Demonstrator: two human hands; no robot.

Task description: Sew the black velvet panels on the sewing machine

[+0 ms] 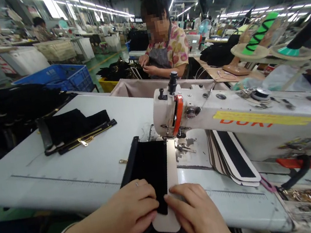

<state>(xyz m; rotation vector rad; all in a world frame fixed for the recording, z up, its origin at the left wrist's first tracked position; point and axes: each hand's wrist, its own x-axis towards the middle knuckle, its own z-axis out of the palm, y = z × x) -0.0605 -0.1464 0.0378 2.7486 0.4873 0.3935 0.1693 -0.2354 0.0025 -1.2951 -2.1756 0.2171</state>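
A black fabric panel [153,164] with a pale border strip [172,165] lies on the sewing machine bed, its far end under the presser foot area. Along its left side runs a black zipper tape [131,158], with a gold zipper pull [123,161] beside it. My left hand [132,211] has its fingers curled on the panel's near left part, gripping it. On the right, my right hand [193,209] grips the pale border near its rounded end, fingers bent over the edge. The machine head [169,112] stands just beyond; the needle point is too small to make out.
Right of the needle lies a stack of pale-framed panels [233,155]. Black pieces with a gold zipper [77,129] rest on the table's left. A fabric-lined bin [133,90] and a seated co-worker [171,50] are behind the machine; a blue crate [56,79] stands back left.
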